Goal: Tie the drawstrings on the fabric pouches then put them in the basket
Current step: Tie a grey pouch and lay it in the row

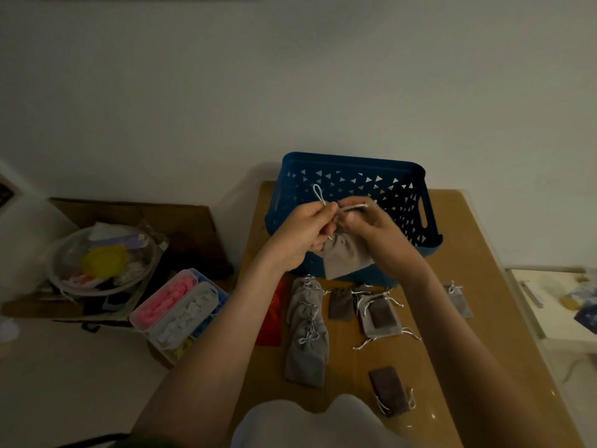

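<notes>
While the left hand [303, 231] pinches a drawstring loop [318, 192] and the right hand [371, 227] pinches the other cord [355, 206], the grey pouch [347, 257] hangs limp, seemingly light; best gripped at its neck.

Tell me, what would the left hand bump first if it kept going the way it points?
Probably the right hand, pinching the drawstring of the same pouch; the blue basket lies beyond. Depth is unclear.

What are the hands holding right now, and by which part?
The grey pouch, by its white drawstrings: the left hand pinches a loop, the right hand pinches the other cord. The pouch body hangs free.
</notes>
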